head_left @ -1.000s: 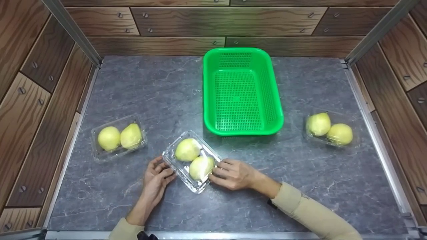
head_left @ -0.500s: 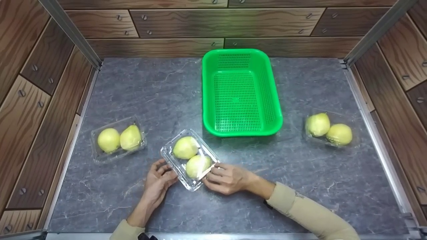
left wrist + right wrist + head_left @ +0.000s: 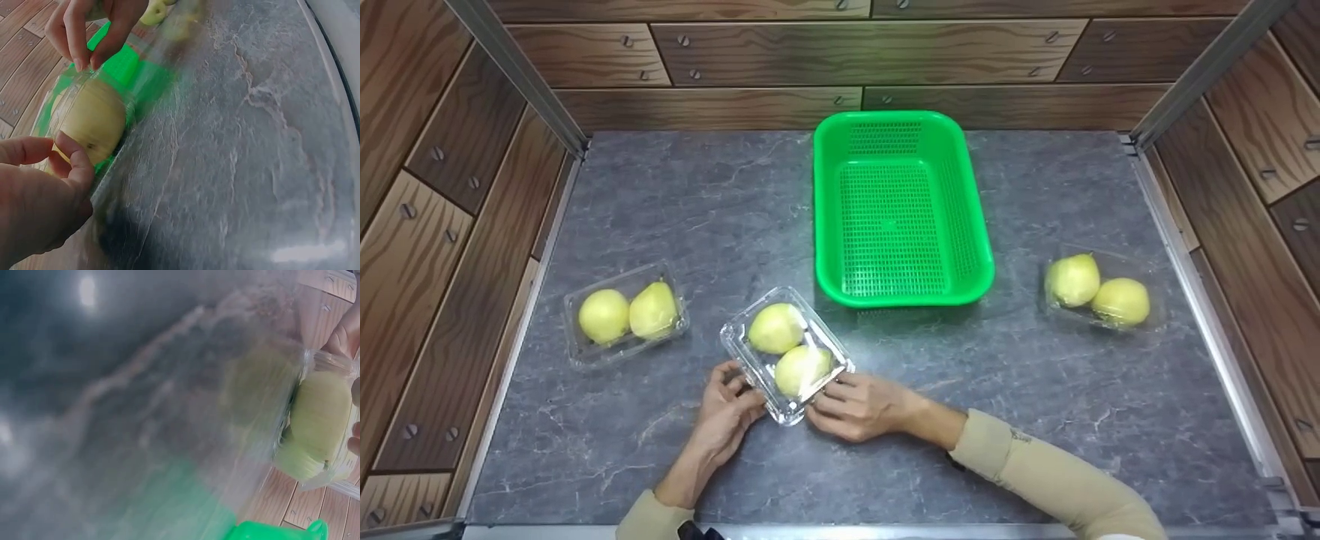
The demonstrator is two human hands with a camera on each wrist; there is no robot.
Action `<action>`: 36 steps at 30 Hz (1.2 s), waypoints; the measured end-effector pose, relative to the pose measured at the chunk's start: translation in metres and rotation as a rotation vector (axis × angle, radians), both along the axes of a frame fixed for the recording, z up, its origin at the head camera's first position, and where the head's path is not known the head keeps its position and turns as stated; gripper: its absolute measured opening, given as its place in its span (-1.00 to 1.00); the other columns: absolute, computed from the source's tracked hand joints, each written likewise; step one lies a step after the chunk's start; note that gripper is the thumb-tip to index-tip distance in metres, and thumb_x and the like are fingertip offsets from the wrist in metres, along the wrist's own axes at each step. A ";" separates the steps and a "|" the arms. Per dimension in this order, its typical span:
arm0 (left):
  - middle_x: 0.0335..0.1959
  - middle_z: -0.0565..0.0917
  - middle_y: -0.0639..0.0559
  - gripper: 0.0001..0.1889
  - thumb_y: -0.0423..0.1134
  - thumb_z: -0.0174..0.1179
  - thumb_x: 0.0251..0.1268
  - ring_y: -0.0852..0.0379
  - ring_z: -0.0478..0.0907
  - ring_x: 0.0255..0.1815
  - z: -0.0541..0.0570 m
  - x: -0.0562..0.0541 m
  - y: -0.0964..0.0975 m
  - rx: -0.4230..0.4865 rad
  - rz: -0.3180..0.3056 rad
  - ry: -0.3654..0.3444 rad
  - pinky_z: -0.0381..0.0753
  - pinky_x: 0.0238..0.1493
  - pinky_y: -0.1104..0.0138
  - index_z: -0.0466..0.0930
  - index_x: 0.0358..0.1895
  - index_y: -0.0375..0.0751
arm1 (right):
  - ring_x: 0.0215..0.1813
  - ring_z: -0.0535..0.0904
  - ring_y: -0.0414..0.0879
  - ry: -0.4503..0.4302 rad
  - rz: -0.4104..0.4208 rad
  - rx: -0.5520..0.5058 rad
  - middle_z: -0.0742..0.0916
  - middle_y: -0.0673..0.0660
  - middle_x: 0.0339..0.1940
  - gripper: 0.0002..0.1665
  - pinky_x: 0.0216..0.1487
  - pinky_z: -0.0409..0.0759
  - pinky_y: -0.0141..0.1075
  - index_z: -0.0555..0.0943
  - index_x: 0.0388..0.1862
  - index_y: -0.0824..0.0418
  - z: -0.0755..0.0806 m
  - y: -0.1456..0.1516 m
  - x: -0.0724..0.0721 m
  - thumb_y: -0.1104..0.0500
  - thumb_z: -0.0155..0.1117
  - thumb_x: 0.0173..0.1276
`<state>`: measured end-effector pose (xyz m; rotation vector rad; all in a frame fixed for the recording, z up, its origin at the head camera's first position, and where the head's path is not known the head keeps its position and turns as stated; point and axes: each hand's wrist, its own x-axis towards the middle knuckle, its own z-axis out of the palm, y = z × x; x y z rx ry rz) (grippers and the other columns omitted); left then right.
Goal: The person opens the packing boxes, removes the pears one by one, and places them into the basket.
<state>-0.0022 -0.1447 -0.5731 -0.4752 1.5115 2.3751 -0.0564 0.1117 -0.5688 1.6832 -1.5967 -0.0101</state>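
Observation:
A clear plastic clamshell box (image 3: 819, 322) with two yellow-green pears (image 3: 776, 328) stands turned at an angle in front of me. My left hand (image 3: 726, 420) pinches its near left edge between thumb and fingertips. At the near right edge, my right hand (image 3: 861, 409) grips the rim with bent fingers. The left wrist view shows both hands' fingertips at the box edge, with a pear (image 3: 93, 121) behind the plastic. Through the clear wall, the right wrist view shows a pear (image 3: 320, 416) up close. The lid looks lowered over the fruit.
A green perforated basket (image 3: 979, 289) stands behind the box, with nothing in it. Another clamshell box (image 3: 572, 349) with two pears lies at the left, and a third clamshell box (image 3: 1159, 300) with two pears at the right. Wood-patterned walls (image 3: 765, 52) surround the grey tabletop (image 3: 682, 187).
My right hand has slid left and a little nearer along the box's rim. The box has shifted slightly left, and my left hand slightly right and nearer along its edge.

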 end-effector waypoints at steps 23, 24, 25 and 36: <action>-0.15 0.60 0.04 -0.50 -0.65 0.08 0.32 0.17 0.63 -0.24 -0.001 -0.006 -0.003 0.077 -0.141 -0.007 0.67 -0.18 0.36 0.08 0.15 -0.21 | -0.28 0.75 -0.17 0.043 -0.110 -0.063 0.81 -0.06 -0.35 -0.73 -0.20 0.81 -0.33 0.72 -0.29 0.00 -0.005 -0.014 0.008 0.00 0.11 0.53; -0.15 0.61 0.03 -0.50 -0.66 0.06 0.32 0.17 0.64 -0.23 -0.001 -0.006 -0.003 0.077 -0.140 -0.007 0.67 -0.18 0.36 0.08 0.16 -0.22 | -0.28 0.76 -0.16 0.047 -0.110 -0.062 0.81 -0.06 -0.35 -0.72 -0.20 0.82 -0.32 0.72 -0.29 0.01 -0.005 -0.014 0.008 0.00 0.10 0.53; -0.14 0.61 0.02 -0.50 -0.67 0.04 0.31 0.16 0.65 -0.23 -0.001 -0.007 -0.003 0.076 -0.140 -0.008 0.68 -0.18 0.36 0.08 0.17 -0.23 | -0.29 0.76 -0.16 0.051 -0.109 -0.062 0.81 -0.05 -0.36 -0.70 -0.20 0.83 -0.31 0.72 -0.30 0.01 -0.004 -0.015 0.008 0.00 0.10 0.54; -0.06 0.63 -0.04 -0.38 -0.69 0.01 0.31 0.11 0.68 -0.17 -0.001 -0.008 -0.005 0.068 -0.164 0.004 0.72 -0.14 0.34 0.00 0.33 -0.28 | -0.48 0.77 -0.18 0.124 -0.004 -0.131 0.81 -0.01 -0.48 -0.51 -0.37 0.80 -0.39 0.72 -0.44 0.04 0.004 -0.019 0.000 0.20 -0.12 0.58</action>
